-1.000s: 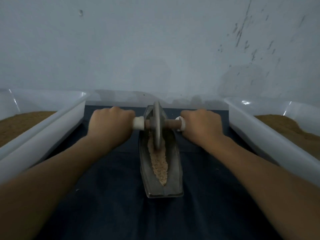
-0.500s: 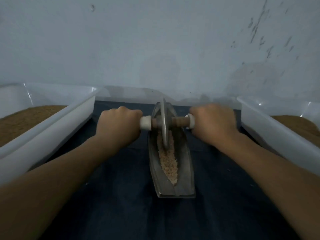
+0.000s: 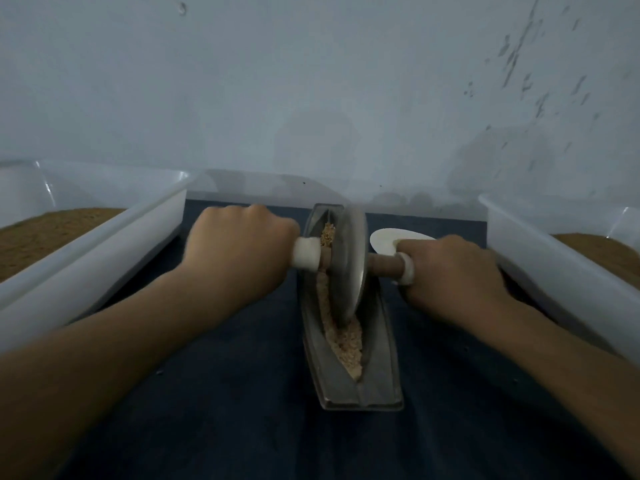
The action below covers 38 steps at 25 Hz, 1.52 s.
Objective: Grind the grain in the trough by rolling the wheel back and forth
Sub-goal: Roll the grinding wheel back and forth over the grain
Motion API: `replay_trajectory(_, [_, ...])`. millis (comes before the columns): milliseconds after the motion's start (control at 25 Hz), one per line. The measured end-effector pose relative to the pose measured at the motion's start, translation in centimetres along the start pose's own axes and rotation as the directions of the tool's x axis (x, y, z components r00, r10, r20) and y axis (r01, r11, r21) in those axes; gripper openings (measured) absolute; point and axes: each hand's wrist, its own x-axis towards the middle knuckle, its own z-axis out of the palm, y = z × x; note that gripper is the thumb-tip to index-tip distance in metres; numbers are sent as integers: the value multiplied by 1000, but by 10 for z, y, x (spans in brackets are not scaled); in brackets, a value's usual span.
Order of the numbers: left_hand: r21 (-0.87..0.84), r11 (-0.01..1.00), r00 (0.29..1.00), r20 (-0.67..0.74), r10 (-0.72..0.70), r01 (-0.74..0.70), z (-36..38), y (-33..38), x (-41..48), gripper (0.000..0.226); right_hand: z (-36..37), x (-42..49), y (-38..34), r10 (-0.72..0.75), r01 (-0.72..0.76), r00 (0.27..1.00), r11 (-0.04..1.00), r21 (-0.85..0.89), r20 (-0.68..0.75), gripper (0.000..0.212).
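Note:
A grey metal wheel [image 3: 348,265] stands on edge in a narrow boat-shaped metal trough [image 3: 375,382] on a dark blue cloth. Tan crushed grain [image 3: 346,344] lies along the trough's groove, in front of and behind the wheel. A wooden axle with white end caps runs through the wheel. My left hand [image 3: 239,251] grips the left handle and my right hand [image 3: 450,271] grips the right handle. The wheel sits around the middle of the trough, tilted a little to the right.
A white plastic tub [image 3: 104,244] with brown meal stands at the left, and another tub [image 3: 554,258] at the right. A small white dish [image 3: 388,239] lies behind my right hand. A pale wall closes off the far side.
The wheel has rolled from the trough's far end toward me, to about its middle, uncovering grain behind it. Both hands came along with the handles. The white dish has come into view.

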Motion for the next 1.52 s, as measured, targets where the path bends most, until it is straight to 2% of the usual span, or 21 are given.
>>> replay_trajectory(80, [-10,997,993,92,-74,75,4,6,27,4,8,28,-6,87,-91,989,995,28,120,18])
replay_trajectory(200, [-74,987,978,163,-126,140,12,4,30,7,0,43,-6,31,-30,982,1000,-9,188,17])
replay_trajectory(240, [-87,987,981,150,-120,134,11,1,19,2,-5,35,-3,-18,24,987,999,-34,158,19])
replay_trajectory(320, [-96,994,999,15,-46,48,8,-3,-12,22,-15,7,3,-135,134,991,984,-116,4,25])
replay_trajectory(400, [-76,996,993,-115,32,-41,-1,-10,-28,30,-19,-20,9,-177,167,975,983,-83,-137,23])
replay_trajectory(440, [-78,996,994,-103,32,-41,-2,-11,-25,28,-16,-24,12,-163,158,975,986,-45,-154,22])
replay_trajectory(520, [-23,1000,1000,-6,1,-1,0,-3,-14,16,-8,-10,6,-76,75,994,997,-13,-82,19])
replay_trajectory(560, [-23,999,998,39,-47,48,0,2,0,9,-4,5,0,-6,6,1000,1000,11,-6,16])
replay_trajectory(640, [-21,992,985,122,-124,128,-2,11,26,10,1,32,-6,84,-99,978,993,71,190,17])
replay_trajectory(680, [-15,992,980,158,-122,126,-4,13,34,12,2,40,-5,90,-122,958,987,103,273,18])
replay_trajectory(760, [-21,996,985,151,-84,88,-8,7,23,8,-6,35,1,33,-72,946,991,109,323,17])
replay_trajectory(800, [-47,997,994,95,-53,57,-8,3,8,4,-9,22,8,-38,25,970,998,58,239,17])
replay_trajectory(880, [-66,997,999,-40,30,-33,-8,-2,-28,24,-14,-10,19,-170,171,985,983,-64,21,22])
replay_trajectory(960, [-88,994,988,-146,51,-65,-4,-13,-33,32,-15,-23,28,-230,231,967,973,1,-105,28])
replay_trajectory(1040, [-72,997,998,-57,-8,3,6,-9,-19,29,-9,-5,18,-184,180,980,982,-55,-80,22])
replay_trajectory(1160, [-70,987,988,58,-142,146,18,5,23,4,2,40,-4,32,-33,994,999,13,103,21])
replay_trajectory(1240, [-84,981,980,113,-164,174,20,7,39,10,6,52,-6,76,-84,980,996,35,186,18])
replay_trajectory(1320, [-82,993,995,53,-86,90,14,0,23,7,-5,33,4,-11,2,982,999,46,188,17])
replay_trajectory(1400, [-58,998,995,-97,20,-26,8,-4,-12,16,-13,-1,17,-153,148,983,987,56,98,22])
replay_trajectory(1480, [-59,995,970,-237,63,-79,5,-12,-27,24,-12,-22,29,-190,189,982,981,48,0,37])
replay_trajectory(1520, [-67,995,974,-218,56,-73,8,-14,-23,24,-10,-17,29,-182,182,983,983,23,-17,38])
